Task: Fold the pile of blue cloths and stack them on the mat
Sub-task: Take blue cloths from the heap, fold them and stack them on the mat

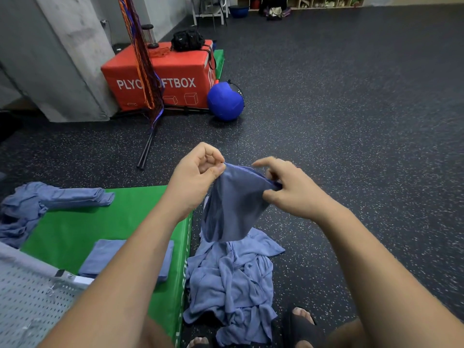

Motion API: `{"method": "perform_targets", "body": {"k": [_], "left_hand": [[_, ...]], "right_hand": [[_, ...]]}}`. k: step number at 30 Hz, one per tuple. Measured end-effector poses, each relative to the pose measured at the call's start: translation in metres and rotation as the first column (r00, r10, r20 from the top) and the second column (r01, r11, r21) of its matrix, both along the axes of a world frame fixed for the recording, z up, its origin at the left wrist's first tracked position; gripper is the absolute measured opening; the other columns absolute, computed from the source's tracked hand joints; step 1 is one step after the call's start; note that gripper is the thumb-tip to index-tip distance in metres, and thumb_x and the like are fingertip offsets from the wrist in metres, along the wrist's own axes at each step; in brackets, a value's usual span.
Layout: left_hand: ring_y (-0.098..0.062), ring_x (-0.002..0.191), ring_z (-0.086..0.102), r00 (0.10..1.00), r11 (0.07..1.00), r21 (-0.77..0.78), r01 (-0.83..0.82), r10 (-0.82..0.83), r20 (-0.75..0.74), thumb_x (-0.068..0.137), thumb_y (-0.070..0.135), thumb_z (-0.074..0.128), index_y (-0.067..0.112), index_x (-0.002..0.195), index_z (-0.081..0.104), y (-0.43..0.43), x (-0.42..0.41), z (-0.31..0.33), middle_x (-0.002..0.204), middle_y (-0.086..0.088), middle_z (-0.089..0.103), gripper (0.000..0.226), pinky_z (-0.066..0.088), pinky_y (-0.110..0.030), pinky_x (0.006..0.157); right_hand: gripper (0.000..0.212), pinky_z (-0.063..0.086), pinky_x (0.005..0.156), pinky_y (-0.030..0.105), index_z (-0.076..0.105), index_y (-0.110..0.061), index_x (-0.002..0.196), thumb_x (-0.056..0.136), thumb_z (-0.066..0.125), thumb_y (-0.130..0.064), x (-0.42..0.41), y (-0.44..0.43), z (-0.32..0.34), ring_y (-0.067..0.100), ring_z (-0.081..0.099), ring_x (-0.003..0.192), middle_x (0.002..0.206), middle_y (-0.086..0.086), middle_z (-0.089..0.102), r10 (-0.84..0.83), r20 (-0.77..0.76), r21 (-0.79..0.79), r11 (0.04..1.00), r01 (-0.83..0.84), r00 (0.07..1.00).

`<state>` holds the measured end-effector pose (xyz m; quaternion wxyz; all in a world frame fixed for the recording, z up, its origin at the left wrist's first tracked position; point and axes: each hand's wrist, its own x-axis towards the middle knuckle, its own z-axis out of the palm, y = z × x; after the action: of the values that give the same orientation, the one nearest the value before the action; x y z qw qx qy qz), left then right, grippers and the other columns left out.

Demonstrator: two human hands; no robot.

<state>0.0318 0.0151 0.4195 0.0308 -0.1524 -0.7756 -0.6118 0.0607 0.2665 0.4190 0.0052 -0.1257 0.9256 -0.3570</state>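
- Red box (180,71): white capitals "PLYO" and "FTBOX" on its front; hanging cords (147,79) cover the letters between.
- Green mat (75,227): lettering along its side edge, too blurred to read.

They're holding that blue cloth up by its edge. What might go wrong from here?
The left hand and right hand only pinch the held cloth, so a corner could slip and spoil the fold. Its lower end hangs close over the loose pile on the floor and might snag another cloth.

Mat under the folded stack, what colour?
Bright green mat; the head view, the only one, shows it clearly.
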Motion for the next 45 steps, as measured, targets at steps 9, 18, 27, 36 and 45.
{"method": "perform_targets", "body": {"k": [9,18,27,36,45], "left_hand": [[-0.006,0.085,0.063,0.994,0.993,-0.048,0.107,-0.107,0.010,0.099,-0.004,0.068,0.012,0.102,0.062,0.020,0.007,-0.006,0.093,-0.003,0.064,0.017,0.048,-0.019,0.083],[-0.011,0.096,0.073,0.993,0.996,-0.025,0.090,-0.088,0.084,0.090,0.019,0.083,0.019,0.115,0.057,0.024,0.000,-0.039,0.104,0.009,0.072,0.036,0.058,-0.033,0.092],[-0.009,0.092,0.065,0.992,0.857,-0.500,0.122,-0.112,0.050,0.083,0.023,0.088,0.031,0.108,0.067,0.036,-0.010,-0.108,0.105,0.008,0.070,0.034,0.051,-0.029,0.088],[-0.016,0.109,0.053,0.989,0.834,-0.544,0.094,-0.139,-0.042,0.082,0.031,0.087,0.018,0.097,0.074,0.059,-0.005,-0.140,0.117,0.004,0.052,0.024,0.042,-0.023,0.099],[-0.004,0.059,0.046,0.977,0.880,-0.458,0.126,-0.031,0.209,0.076,0.034,0.093,0.022,0.074,0.066,0.032,-0.021,-0.123,0.062,0.008,0.065,0.030,0.039,-0.032,0.064]], "right_hand": [[0.016,0.052,0.076,0.031,0.072,-0.029,0.106,0.094,0.081,-0.036,-0.006,-0.021,0.000,0.007,0.064,0.078,0.083,-0.009,0.070,0.042,-0.158,-0.090,0.994,-0.056,0.987],[0.009,0.042,0.066,0.024,0.069,-0.024,0.094,0.097,0.077,-0.026,-0.016,-0.001,0.030,0.007,0.057,0.072,0.077,-0.007,0.066,0.064,-0.188,0.018,0.998,-0.061,0.980],[0.008,0.041,0.067,0.024,0.069,-0.026,0.097,0.098,0.076,-0.030,-0.009,0.043,0.059,0.004,0.052,0.070,0.080,-0.004,0.065,-0.009,-0.273,-0.006,1.000,0.008,0.962],[0.007,0.043,0.069,0.028,0.068,-0.027,0.097,0.099,0.074,-0.031,-0.005,0.053,0.064,0.004,0.053,0.073,0.083,-0.007,0.067,-0.047,-0.308,-0.030,0.999,0.040,0.950],[0.006,0.040,0.068,0.016,0.068,-0.026,0.098,0.100,0.073,-0.029,-0.009,0.070,0.057,-0.001,0.056,0.075,0.083,-0.012,0.068,-0.186,-0.314,-0.055,0.982,0.178,0.931]]}}
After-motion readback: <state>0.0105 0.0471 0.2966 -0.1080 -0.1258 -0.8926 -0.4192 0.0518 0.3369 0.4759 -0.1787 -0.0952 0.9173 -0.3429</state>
